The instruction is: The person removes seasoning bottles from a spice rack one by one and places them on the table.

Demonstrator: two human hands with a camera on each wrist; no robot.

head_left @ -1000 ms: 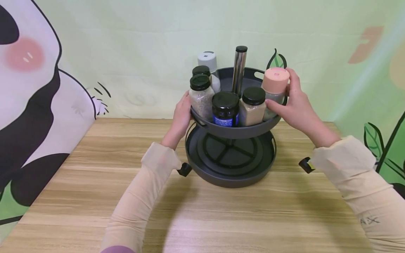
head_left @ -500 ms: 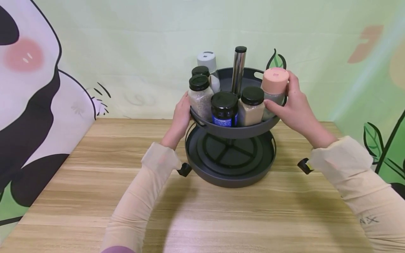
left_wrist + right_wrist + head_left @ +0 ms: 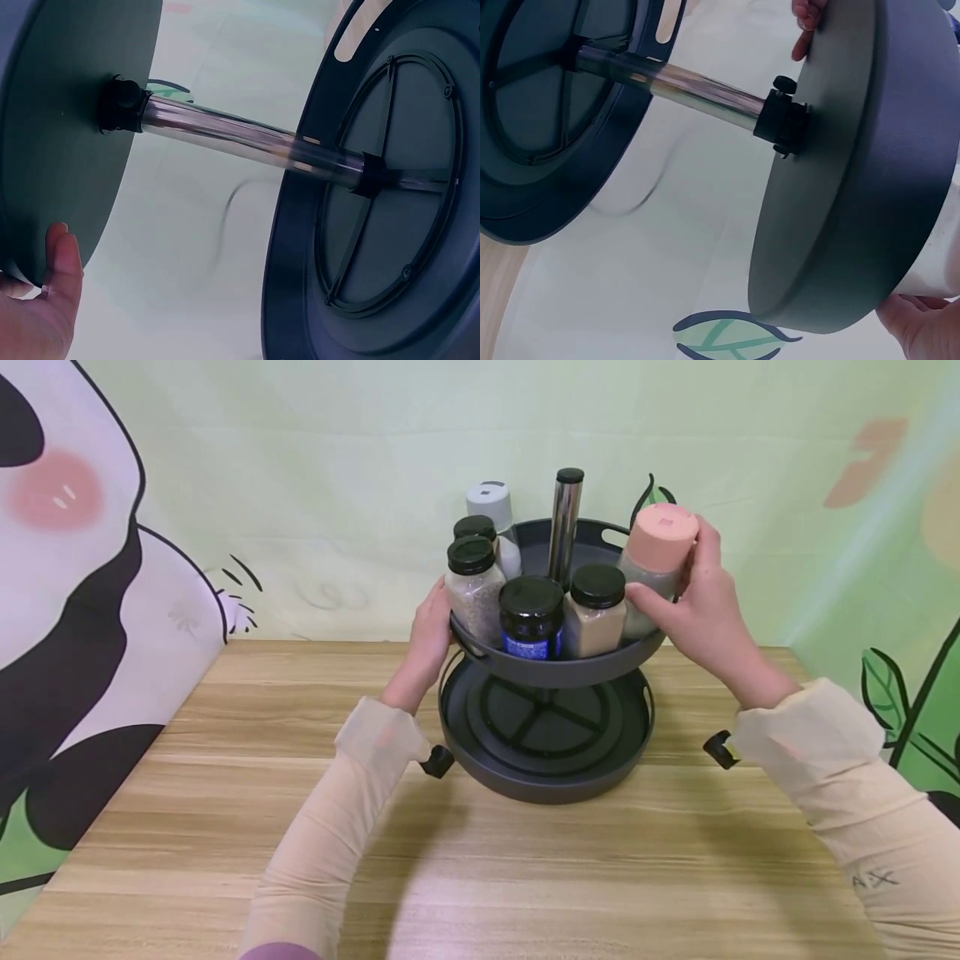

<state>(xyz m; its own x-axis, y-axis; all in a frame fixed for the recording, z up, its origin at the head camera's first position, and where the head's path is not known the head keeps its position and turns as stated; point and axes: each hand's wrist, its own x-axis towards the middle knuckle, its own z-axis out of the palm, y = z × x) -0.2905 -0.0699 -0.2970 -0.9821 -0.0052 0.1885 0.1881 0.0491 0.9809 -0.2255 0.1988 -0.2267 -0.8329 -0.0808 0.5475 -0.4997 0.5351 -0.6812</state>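
Note:
My right hand (image 3: 712, 618) grips a clear jar with a pink lid (image 3: 663, 539) at the right side of the upper tray (image 3: 558, 673). The jar leans a little, its base overlapping the tray rim in the head view. At the left, my left hand (image 3: 431, 631) holds the rim of that tray; in the left wrist view its fingers (image 3: 64, 259) lie against the underside. Black-lidded jars stand in the upper tray: one of pale grains (image 3: 476, 602), a dark one with a blue label (image 3: 531, 620), and one of tan powder (image 3: 596, 622).
A white-lidded jar (image 3: 490, 506) and another black-lidded jar (image 3: 476, 527) stand at the tray's back left. A metal post (image 3: 564, 531) rises through its middle. Below, the lower tray (image 3: 547, 789) rests on the wooden table (image 3: 480, 868). A panda-print backdrop (image 3: 337, 485) stands behind.
The pink-lidded jar has risen slightly and tilted to the right in my right hand. My left hand stays at the tray's rim.

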